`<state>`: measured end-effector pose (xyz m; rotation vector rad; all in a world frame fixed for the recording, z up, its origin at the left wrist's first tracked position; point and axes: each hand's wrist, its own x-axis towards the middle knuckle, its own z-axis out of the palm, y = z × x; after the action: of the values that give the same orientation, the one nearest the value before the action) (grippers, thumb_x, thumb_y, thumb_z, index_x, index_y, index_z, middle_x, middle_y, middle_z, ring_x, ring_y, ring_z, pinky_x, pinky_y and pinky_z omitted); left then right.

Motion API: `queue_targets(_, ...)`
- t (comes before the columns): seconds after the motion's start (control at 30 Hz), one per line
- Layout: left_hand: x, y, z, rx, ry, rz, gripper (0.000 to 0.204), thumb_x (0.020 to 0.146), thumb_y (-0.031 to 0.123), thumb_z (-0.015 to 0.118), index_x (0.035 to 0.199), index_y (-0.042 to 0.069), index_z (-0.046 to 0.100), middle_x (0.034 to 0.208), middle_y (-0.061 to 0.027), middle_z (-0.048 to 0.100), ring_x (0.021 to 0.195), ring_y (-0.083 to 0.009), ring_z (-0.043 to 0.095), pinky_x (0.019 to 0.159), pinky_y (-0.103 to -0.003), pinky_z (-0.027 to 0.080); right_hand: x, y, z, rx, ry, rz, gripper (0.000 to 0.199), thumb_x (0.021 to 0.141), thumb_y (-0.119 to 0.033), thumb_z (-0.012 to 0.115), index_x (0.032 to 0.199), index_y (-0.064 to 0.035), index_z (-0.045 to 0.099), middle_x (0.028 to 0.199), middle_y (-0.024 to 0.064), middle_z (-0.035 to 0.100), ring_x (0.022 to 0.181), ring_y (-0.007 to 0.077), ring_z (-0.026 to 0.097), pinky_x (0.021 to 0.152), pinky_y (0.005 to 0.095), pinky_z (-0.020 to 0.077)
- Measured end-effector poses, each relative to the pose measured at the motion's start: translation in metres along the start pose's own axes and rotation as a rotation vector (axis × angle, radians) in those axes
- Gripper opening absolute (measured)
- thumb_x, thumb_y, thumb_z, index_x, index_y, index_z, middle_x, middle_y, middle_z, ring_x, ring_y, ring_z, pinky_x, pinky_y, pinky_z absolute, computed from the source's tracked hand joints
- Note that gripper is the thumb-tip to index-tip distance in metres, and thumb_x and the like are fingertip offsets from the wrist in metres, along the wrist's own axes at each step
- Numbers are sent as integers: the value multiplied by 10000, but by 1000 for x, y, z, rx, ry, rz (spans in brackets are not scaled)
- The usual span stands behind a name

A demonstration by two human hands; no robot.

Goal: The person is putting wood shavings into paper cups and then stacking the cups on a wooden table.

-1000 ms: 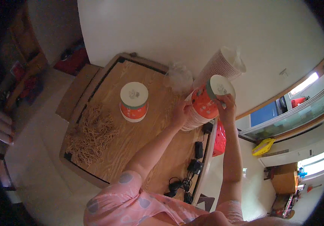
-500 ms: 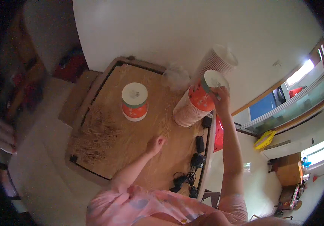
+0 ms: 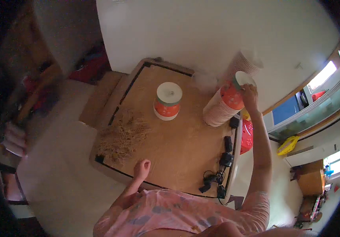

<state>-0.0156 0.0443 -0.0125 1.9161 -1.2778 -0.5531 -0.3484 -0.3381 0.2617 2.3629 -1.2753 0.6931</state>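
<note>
At the table's right side, a leaning stack of nested paper buckets (image 3: 216, 111) is topped by an orange paper bucket (image 3: 231, 97) with a green band and a pale round end. My right hand (image 3: 250, 98) is closed on that bucket near its green band; its fingertips are partly hidden. Another orange and green paper bucket (image 3: 167, 110) stands by itself mid-table, pale end up. My left hand (image 3: 142, 170), fingers curled into a loose fist, hovers near the front edge of the table, apart from both buckets. Nothing shows in it.
The wooden table (image 3: 185, 154) has a dark edge strip. Black adapters and cables (image 3: 217, 177) lie along its right side. A frayed brown patch (image 3: 124, 136) covers the left part. Behind the stack are another pale stack (image 3: 244, 65) and a clear plastic bag (image 3: 204, 82), against a white wall.
My left hand has drawn back from mid-table toward the front edge and to the left. The view has shifted, so the table sits further right. My right hand stays on the top bucket.
</note>
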Motion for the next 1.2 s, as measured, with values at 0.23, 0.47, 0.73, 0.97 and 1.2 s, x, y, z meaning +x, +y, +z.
queue_targets(0.23,72,1,-41,-73,-15,68,156,779,186,585,857,52,568,735,-61,591,670,-174,570,591,-283,453,11,-127,-5,121,199,-20,350,695,-92,535,1041,-52,501,957,123,505,955,279,464,826,388,379)
queue_targets(0.47,181,-16,-18,-375,-72,-91,145,775,171,561,835,38,562,773,-86,582,700,-178,555,606,-312,443,-58,-202,205,1249,-106,467,158,795,-35,484,931,-64,559,849,20,532,781,125,499,660,227,413)
queue_targets(0.73,303,-41,48,-379,42,-244,195,789,201,560,872,24,559,815,-94,601,734,-198,567,671,-325,454,-84,-190,312,1488,-450,995,145,803,-185,537,889,-69,551,752,20,535,633,125,476,528,252,380)
queue_targets(0.97,362,-71,111,-543,10,-198,153,759,142,549,831,9,574,733,-105,596,699,-169,566,635,-318,456,-112,-157,385,1638,-291,1212,96,812,-152,517,833,-65,553,627,-7,495,508,94,445,424,225,342)
queue_targets(1.2,357,-64,85,-621,118,-427,178,727,147,606,831,8,563,725,-77,588,652,-160,556,565,-292,451,-73,-198,332,1516,-523,1195,137,816,-180,511,853,-55,551,649,0,514,523,89,449,434,226,348)
